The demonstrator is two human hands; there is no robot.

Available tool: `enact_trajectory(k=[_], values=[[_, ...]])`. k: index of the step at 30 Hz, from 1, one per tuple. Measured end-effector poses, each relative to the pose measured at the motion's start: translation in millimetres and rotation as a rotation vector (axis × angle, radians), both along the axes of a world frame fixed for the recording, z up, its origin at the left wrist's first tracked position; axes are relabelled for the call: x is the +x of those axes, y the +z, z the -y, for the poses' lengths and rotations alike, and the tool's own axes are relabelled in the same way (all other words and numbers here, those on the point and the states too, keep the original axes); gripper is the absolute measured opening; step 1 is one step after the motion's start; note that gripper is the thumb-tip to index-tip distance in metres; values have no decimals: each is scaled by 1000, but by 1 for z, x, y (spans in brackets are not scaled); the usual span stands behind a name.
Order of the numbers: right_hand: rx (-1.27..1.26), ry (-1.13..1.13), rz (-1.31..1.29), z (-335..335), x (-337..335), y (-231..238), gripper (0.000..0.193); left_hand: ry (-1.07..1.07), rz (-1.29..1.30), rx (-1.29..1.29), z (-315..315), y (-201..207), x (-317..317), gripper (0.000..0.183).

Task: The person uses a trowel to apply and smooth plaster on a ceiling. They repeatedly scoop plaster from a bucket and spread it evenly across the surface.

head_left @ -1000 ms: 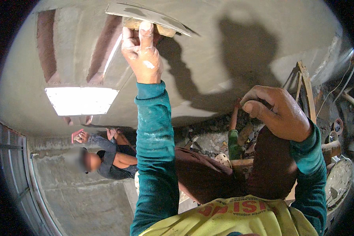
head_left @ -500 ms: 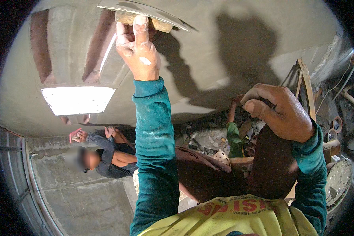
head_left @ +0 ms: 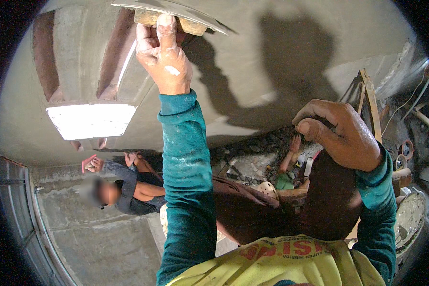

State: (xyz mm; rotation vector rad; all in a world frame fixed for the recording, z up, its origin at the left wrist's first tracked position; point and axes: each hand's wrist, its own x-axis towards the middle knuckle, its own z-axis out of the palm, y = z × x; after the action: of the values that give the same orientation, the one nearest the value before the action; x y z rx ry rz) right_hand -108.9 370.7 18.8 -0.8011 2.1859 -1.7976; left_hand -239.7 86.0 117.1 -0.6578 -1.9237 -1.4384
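My left hand point(head_left: 164, 62), smeared with pale plaster, is closed around the wooden handle point(head_left: 191, 26) of a plastering trowel. The trowel's thin metal blade point(head_left: 176, 8) lies against or very near the grey plastered wall point(head_left: 233, 57); the contact itself cannot be made out. Over my bent knee point(head_left: 333, 195) is my right hand point(head_left: 341, 133), its fingers loosely curled in and the thumb close to the index finger. Nothing shows in it. Shadows of my head and left arm fall across the wall.
A person point(head_left: 128, 188) in dark clothes sits at the left holding a red flat object point(head_left: 88, 163). Another person's hand point(head_left: 291, 155) reaches over rubble point(head_left: 252, 164) below. A wooden plank point(head_left: 372, 105) leans at the right, above a mortar-crusted container point(head_left: 411, 219). A bright panel point(head_left: 91, 121) glows at the left.
The other person's green-sleeved arm has drawn back toward my legs, with the hand now lower in view. My hands keep their grip and pose; the whole view has shifted slightly.
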Motion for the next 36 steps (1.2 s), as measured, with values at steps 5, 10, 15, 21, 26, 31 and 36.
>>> enact_trajectory(k=[5,10,15,21,26,31,36], values=[[-9,-9,-8,0,1,-3,41,-8,43,3,2,15,2,49],[14,0,47,0,-2,-2,38,36,42,-33,-8,23,6,47],[-46,-11,0,2,-1,-6,36,5,34,-44,5,36,4,44],[34,-20,44,-4,1,2,35,8,88,-28,25,71,19,27],[-13,-13,21,1,2,-1,36,38,112,-99,16,35,20,35],[-1,-16,23,-3,5,2,35,-34,227,-1,9,19,21,43],[-28,-26,45,-4,6,0,35,-27,200,-18,6,20,19,46]])
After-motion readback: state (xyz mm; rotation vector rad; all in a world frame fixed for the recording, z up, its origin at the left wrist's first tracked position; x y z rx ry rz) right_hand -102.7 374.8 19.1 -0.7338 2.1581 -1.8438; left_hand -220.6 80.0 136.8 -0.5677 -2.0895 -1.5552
